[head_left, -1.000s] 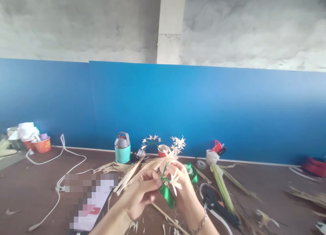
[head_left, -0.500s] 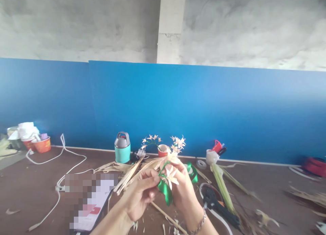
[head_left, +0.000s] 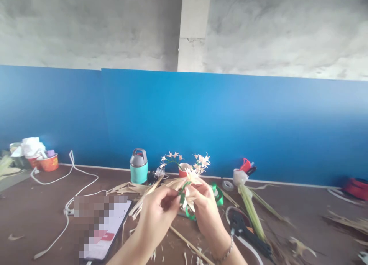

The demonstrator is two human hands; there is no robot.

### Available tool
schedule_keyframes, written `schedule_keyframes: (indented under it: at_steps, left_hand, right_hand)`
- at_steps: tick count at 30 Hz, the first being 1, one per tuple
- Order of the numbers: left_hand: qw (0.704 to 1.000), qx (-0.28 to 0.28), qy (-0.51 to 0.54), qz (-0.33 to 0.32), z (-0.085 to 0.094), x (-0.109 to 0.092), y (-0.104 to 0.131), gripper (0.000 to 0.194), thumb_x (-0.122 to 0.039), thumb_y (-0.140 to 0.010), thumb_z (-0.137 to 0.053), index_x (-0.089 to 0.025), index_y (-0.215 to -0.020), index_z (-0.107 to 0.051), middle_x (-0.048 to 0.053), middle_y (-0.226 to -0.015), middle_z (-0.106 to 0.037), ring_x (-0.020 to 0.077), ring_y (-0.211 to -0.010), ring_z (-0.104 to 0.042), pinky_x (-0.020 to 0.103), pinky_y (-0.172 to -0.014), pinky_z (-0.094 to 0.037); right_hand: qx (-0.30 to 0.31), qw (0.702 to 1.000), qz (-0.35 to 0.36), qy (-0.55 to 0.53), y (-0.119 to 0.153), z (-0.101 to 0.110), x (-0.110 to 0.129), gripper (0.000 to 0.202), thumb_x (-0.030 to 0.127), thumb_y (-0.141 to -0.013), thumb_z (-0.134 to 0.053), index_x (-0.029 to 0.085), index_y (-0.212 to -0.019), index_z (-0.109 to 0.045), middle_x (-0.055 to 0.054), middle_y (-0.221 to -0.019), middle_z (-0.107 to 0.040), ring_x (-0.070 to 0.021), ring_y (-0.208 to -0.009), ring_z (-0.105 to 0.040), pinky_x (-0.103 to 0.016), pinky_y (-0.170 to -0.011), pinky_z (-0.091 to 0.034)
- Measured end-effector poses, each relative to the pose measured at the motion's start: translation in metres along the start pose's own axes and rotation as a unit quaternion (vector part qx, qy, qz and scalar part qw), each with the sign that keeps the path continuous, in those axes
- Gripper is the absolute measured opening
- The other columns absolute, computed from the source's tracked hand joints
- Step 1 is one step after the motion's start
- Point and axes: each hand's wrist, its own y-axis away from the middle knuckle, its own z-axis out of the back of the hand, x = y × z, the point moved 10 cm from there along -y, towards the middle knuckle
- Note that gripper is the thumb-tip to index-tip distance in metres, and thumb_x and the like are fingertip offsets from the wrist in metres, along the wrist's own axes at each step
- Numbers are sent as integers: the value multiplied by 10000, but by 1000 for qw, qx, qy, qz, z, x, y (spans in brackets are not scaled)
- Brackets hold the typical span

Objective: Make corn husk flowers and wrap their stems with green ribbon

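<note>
Between my two hands, above the table, is a small spray of cream flowers (head_left: 188,203) on a green-wrapped stem. My left hand (head_left: 161,205) pinches the green stem and ribbon with thumb and forefinger. On the other side, my right hand (head_left: 204,201) is closed on the flower spray, its fingers partly behind the petals. A short loop of green ribbon (head_left: 189,213) hangs below the fingertips. Behind the hands an orange-red cup (head_left: 184,170) stands near more cream flowers (head_left: 202,161) on thin stems. A roll of green ribbon (head_left: 218,195) lies beside my right hand.
A black glue gun (head_left: 248,234) lies at the right, near green stalks (head_left: 251,211). Dried husks (head_left: 138,188) spread behind my left hand. A phone (head_left: 107,232), white cable (head_left: 69,203) and turquoise flask (head_left: 139,169) are at the left. A blue partition (head_left: 184,115) closes off the back.
My left hand has turned, its back now more toward me, and the fingers have moved in closer to the right hand. The hanging ribbon tail is now curled into a small loop.
</note>
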Motion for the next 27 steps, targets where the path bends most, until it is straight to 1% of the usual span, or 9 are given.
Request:
schedule_keyframes:
  at_steps: [3, 5, 9, 13, 16, 18, 22, 25, 27]
  left_hand:
    - [993, -44, -74, -77, 9, -15, 5, 89, -135, -708, -619, -203, -693, -674, 21, -637, -687, 155, -568, -603, 255, -576, -443]
    - [993, -44, -77, -82, 9, -15, 6, 95, -133, -710, -616, -205, -709, -677, 26, -665, -696, 165, -606, -615, 262, -609, -447]
    - [998, 27, 19, 56, -5, 12, 3, 115, -196, -749, -595, -190, -647, -647, -3, -530, -596, 124, -481, -516, 227, -483, -382]
    - [957, 110, 175, 205, -26, 36, 8, 192, -300, -763, -614, -178, -615, -601, -53, -460, -475, 61, -375, -355, 185, -386, -254]
    - [924, 145, 257, 245, -35, 39, 10, 192, -313, -717, -659, -176, -613, -573, -62, -474, -486, 33, -356, -299, 168, -366, -180]
    - [921, 154, 255, 250, -36, 40, 11, 198, -318, -704, -667, -174, -610, -569, -58, -477, -502, 29, -347, -295, 166, -357, -177]
    - [968, 113, 126, 187, -24, 35, 4, 140, -293, -726, -646, -176, -649, -630, -25, -497, -565, 75, -379, -414, 190, -371, -304]
    - [995, 58, 18, 75, -11, 15, 0, 85, -231, -752, -609, -188, -721, -675, 0, -554, -624, 123, -477, -523, 221, -451, -396]
    - [999, 25, -44, 0, -5, 1, 1, 89, -198, -767, -584, -197, -751, -672, 3, -592, -649, 137, -507, -554, 235, -489, -428]
  right_hand:
    - [1, 1000, 0, 6, 1, -2, -2, 103, 238, -729, -706, 184, -721, -618, 28, -621, -560, -91, -522, -431, -217, -521, -352]
    - [-1, 1000, -4, 4, 1, -2, -3, 90, 221, -729, -700, 186, -718, -617, 29, -621, -560, -88, -516, -428, -213, -511, -348]
    - [-22, 1000, -14, 2, 0, 5, -5, 87, 181, -694, -708, 189, -704, -622, 34, -641, -570, -97, -573, -472, -208, -585, -399]
    - [9, 998, -59, 3, 0, 2, -10, 59, 201, -701, -710, 190, -715, -654, 12, -693, -617, -120, -641, -535, -224, -646, -433]
    - [42, 996, -80, 6, 1, -6, -10, 117, 256, -718, -711, 179, -646, -660, -10, -667, -638, -134, -609, -552, -248, -608, -437]
    - [38, 996, -78, 21, 0, -6, -8, 139, 266, -684, -739, 172, -614, -664, -12, -626, -634, -139, -586, -551, -249, -579, -430]
    - [-13, 998, -36, 53, -2, 2, 0, 170, 245, -619, -773, 168, -550, -637, 12, -560, -595, -115, -554, -501, -228, -578, -407]
    - [-43, 997, -20, 65, -1, 6, 0, 198, 268, -642, -752, 168, -540, -614, 22, -549, -572, -105, -548, -463, -221, -580, -393]
    - [-50, 996, -20, 72, 0, 5, -1, 204, 279, -657, -741, 164, -551, -611, 22, -552, -568, -103, -548, -449, -217, -571, -383]
